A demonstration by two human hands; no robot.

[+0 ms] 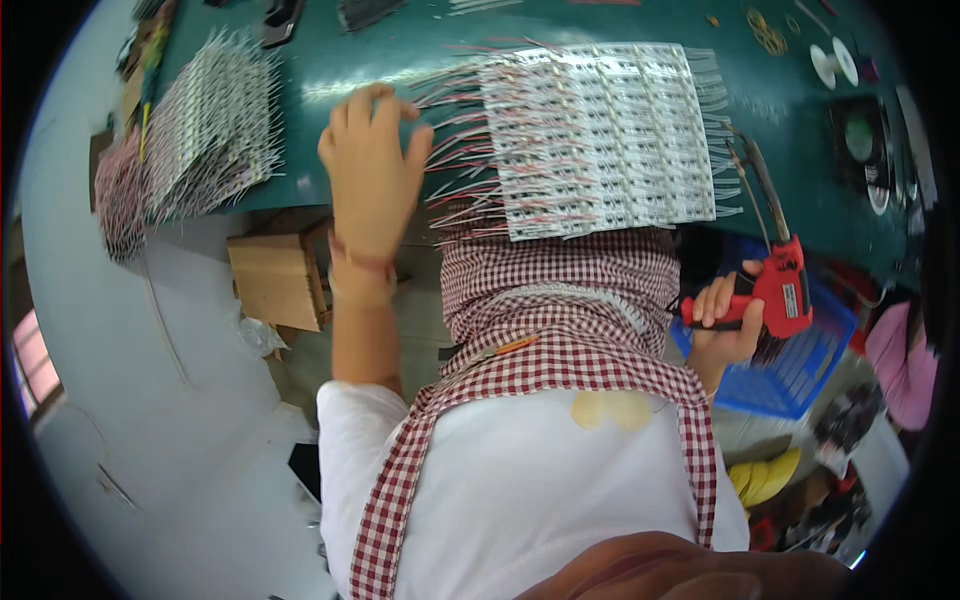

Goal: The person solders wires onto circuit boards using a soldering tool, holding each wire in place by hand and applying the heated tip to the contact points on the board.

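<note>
a white rectangular panel of many narrow circuit strips [620, 140] is laid at the near edge of the green work table [310, 110], partly overhanging the red-and-white checked cloth apron [560, 270]. by the look of it, much of the wiring has been done: thin red and white wires [465, 150] are fanned out along most of the panel's left edge, and pale short leads [708, 80] are seen along its right edge. joints at the right edge may be what is left, though this is only a judgement. at the table's left, a heaped stack of similar wired strips [215, 120] is seen, apparently finished to a like degree.

the bare left hand [372, 180] is held loosely open beside the wire ends, fingers slightly curled and thumb apart, with nothing seen in it. the bare right hand [728, 310] is closed around the handle of a red and black pistol-shaped soldering tool [785, 290], its metal barrel pointed towards the right-hand leads.

whether the tip is touched to a lead cannot be told. the left hand is blurred, so contact with the wires is unclear. individual joints are too small to be checked, and the panel's underside is hidden.
</note>
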